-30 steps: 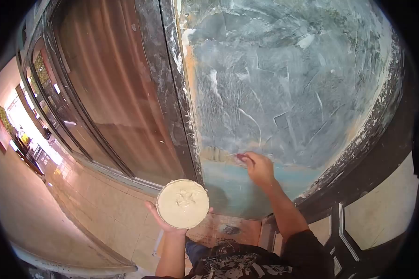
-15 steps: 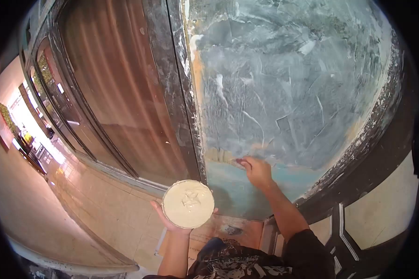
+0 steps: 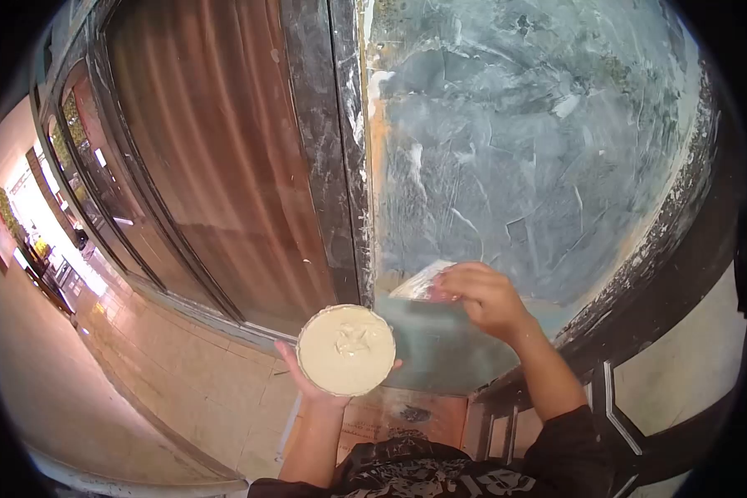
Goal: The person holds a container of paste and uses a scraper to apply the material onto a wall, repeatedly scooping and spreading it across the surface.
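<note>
In my left hand (image 3: 311, 384) is a round tub of cream-coloured putty (image 3: 346, 350), held from beneath with fingers and thumb showing at either side. The putty surface is smooth except for a rough peak near its middle. My right hand (image 3: 488, 297) is closed on a putty knife (image 3: 423, 282), whose pale, smeared blade points left and has a reddish part by my fingers. That blade lies close to the lower left part of the wall panel (image 3: 506, 166), which has patchy grey-blue filler above a smoother teal band.
Left of the panel stands a dark frame around a glass pane with brown curtain (image 3: 216, 158) behind it. A printed cardboard sheet (image 3: 407, 419) lies on the tiled floor (image 3: 199, 365) below. Dark lattice woodwork (image 3: 606, 398) rises at the right.
My right hand has turned, so the putty knife's broad blade now shows, and it sits slightly right. The tub appears a little higher and further right as the view shifts.
</note>
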The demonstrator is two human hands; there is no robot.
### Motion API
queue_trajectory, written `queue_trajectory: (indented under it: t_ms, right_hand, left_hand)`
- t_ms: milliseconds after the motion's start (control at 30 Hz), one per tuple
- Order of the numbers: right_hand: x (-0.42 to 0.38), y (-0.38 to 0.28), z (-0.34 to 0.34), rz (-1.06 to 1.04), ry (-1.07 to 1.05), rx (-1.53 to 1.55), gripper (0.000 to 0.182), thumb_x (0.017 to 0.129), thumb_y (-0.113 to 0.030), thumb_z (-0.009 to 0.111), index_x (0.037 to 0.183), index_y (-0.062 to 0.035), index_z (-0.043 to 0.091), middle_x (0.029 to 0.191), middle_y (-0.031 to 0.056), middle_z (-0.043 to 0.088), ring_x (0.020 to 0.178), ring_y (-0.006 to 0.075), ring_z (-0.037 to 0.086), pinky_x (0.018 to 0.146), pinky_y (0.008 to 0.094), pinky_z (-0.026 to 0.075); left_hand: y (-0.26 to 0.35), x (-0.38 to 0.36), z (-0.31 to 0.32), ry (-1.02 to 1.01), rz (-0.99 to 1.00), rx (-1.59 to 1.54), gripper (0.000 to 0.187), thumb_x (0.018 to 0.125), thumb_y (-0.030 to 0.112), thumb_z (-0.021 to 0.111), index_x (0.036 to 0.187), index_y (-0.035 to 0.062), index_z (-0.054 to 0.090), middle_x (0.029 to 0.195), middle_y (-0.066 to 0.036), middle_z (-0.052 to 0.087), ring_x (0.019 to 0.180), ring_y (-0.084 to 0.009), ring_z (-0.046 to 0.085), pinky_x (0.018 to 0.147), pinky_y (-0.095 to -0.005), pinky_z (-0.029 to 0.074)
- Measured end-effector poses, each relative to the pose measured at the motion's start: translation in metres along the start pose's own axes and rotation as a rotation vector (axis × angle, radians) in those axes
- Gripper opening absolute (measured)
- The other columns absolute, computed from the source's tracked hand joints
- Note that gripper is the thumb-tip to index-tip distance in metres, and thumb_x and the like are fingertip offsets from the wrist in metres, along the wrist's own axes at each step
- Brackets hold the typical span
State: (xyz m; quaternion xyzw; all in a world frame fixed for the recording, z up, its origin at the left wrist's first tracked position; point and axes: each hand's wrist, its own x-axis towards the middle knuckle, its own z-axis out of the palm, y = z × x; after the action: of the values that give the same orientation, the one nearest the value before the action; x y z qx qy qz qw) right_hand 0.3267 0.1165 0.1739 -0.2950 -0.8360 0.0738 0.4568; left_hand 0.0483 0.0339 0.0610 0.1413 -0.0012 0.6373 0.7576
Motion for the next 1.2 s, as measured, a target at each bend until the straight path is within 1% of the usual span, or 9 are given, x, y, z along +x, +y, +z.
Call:
queue_trajectory:
  t_ms: [67,167,333,433,500,533,600,833,1200]
  right_hand:
    - [0.009,-0.021,-0.001,-0.331,-0.179,-0.143,0.023,0.083,-0.001,0.069,0.105,-0.0051,0.074,0.108,0.0092,0.073,0.110,0.0310,0.069,0.092,0.0395,0.056]
    - [0.022,-0.054,-0.005,-0.448,-0.341,-0.293,0.022,0.085,-0.008,0.067,0.106,-0.0082,0.071,0.115,0.0057,0.070,0.121,0.0296,0.064,0.098,0.0414,0.055]
    - [0.021,-0.055,-0.001,-0.538,-0.389,-0.423,0.023,0.084,-0.015,0.066,0.106,-0.0100,0.069,0.119,0.0031,0.066,0.126,0.0287,0.060,0.100,0.0417,0.053]
    - [0.017,-0.060,-0.002,-0.561,-0.390,-0.451,0.024,0.083,-0.015,0.067,0.107,-0.0097,0.069,0.117,0.0023,0.066,0.124,0.0284,0.060,0.099,0.0411,0.053]
    - [0.016,-0.064,-0.004,-0.565,-0.384,-0.464,0.025,0.083,-0.015,0.067,0.107,-0.0095,0.069,0.116,0.0021,0.066,0.123,0.0282,0.060,0.099,0.0408,0.054]
    - [0.015,-0.066,-0.006,-0.564,-0.395,-0.461,0.025,0.083,-0.015,0.067,0.108,-0.0094,0.069,0.116,0.0021,0.066,0.123,0.0285,0.060,0.099,0.0410,0.054]
    - [0.014,-0.067,-0.006,-0.562,-0.405,-0.459,0.025,0.083,-0.015,0.067,0.108,-0.0094,0.069,0.116,0.0021,0.066,0.124,0.0288,0.060,0.099,0.0412,0.054]
    - [0.012,-0.063,-0.001,-0.538,-0.440,-0.398,0.023,0.086,-0.014,0.068,0.108,-0.0099,0.070,0.118,0.0026,0.066,0.126,0.0302,0.059,0.101,0.0416,0.053]
    - [0.009,-0.055,0.009,-0.460,-0.399,-0.351,0.022,0.086,-0.014,0.068,0.107,-0.0116,0.071,0.118,0.0027,0.066,0.125,0.0290,0.060,0.099,0.0397,0.055]
  left_hand:
    - [0.005,0.006,0.003,-0.012,-0.013,0.051,0.120,0.075,0.102,0.027,0.161,0.0180,0.032,0.165,-0.021,0.030,0.145,-0.0536,0.035,0.102,-0.0897,0.030]
    - [0.009,0.011,0.013,-0.034,-0.017,0.090,0.123,0.075,0.103,0.027,0.161,0.0151,0.032,0.165,-0.022,0.030,0.146,-0.0537,0.034,0.103,-0.0892,0.029]
    - [0.014,0.019,0.019,-0.075,-0.023,0.117,0.127,0.074,0.103,0.028,0.161,0.0108,0.031,0.165,-0.023,0.029,0.145,-0.0546,0.035,0.101,-0.0907,0.028]
    - [0.014,0.019,0.015,-0.131,-0.011,0.063,0.121,0.081,0.099,0.027,0.159,0.0070,0.034,0.162,-0.023,0.034,0.143,-0.0508,0.040,0.108,-0.0809,0.034]
    - [0.014,0.024,0.004,0.062,0.165,0.100,0.109,0.091,0.090,0.028,0.154,0.0030,0.043,0.157,-0.022,0.045,0.140,-0.0439,0.048,0.113,-0.0647,0.042]
    - [0.014,0.024,0.003,0.062,0.162,0.101,0.109,0.091,0.090,0.028,0.154,0.0030,0.043,0.157,-0.022,0.045,0.140,-0.0439,0.048,0.113,-0.0647,0.042]
    - [0.014,0.027,0.003,-0.014,0.166,0.123,0.103,0.095,0.085,0.029,0.150,0.0002,0.049,0.153,-0.021,0.051,0.138,-0.0396,0.051,0.115,-0.0529,0.044]
    - [0.009,0.034,-0.001,0.090,0.185,0.126,0.102,0.094,0.085,0.031,0.148,0.0002,0.051,0.152,-0.020,0.052,0.135,-0.0404,0.054,0.112,-0.0560,0.045]
    - [0.011,0.036,-0.003,-0.032,0.135,0.109,0.102,0.094,0.086,0.030,0.148,0.0015,0.050,0.151,-0.020,0.053,0.134,-0.0392,0.054,0.112,-0.0540,0.046]
